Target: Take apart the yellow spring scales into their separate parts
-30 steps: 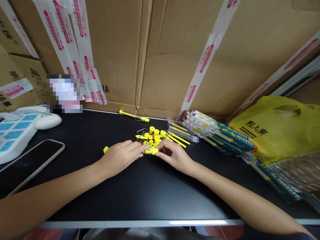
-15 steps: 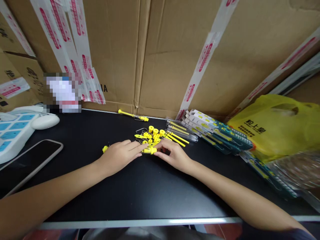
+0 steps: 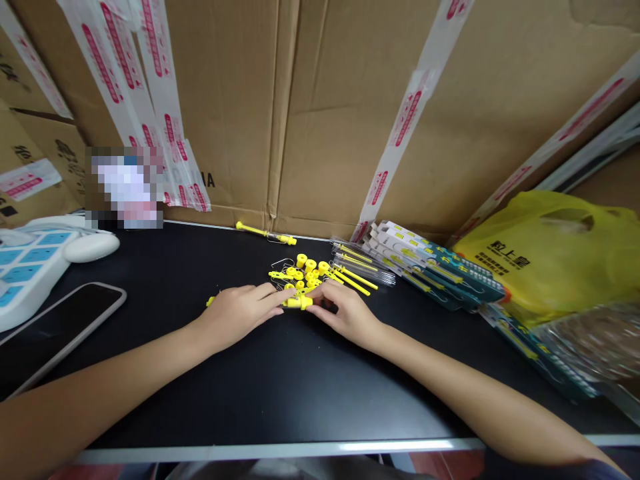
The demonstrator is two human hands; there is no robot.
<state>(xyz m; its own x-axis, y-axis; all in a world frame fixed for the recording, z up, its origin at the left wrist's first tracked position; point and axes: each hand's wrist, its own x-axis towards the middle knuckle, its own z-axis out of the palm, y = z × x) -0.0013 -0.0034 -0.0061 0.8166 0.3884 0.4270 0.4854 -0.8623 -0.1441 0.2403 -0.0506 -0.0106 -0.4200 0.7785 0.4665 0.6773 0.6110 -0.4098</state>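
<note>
My left hand point(image 3: 245, 310) is closed over a slim yellow tool with a clear barrel point(image 3: 299, 303), lying level just above the black table. One yellow end pokes out past the wrist side; the middle is hidden under my fingers. At the tool's right end, my right hand point(image 3: 347, 307) pinches with thumb and forefinger around its yellow cap. Directly behind my fingertips sits a pile of yellow caps point(image 3: 310, 265), mixed with wire hooks and small springs. Several yellow rods point(image 3: 355, 279) lie beside the pile. A similar assembled yellow tool point(image 3: 265, 233) rests farther back.
Clear tubes point(image 3: 365, 261) and stacked printed cards point(image 3: 435, 263) lie at right, near a yellow plastic bag point(image 3: 550, 247). On the left are a phone point(image 3: 65, 333) and a white power strip point(image 3: 35, 267). A taped cardboard wall point(image 3: 320, 120) stands behind the table.
Both hands stay almost in place on the yellow tool. The whole view has shifted very slightly; nothing has been let go or newly taken.
</note>
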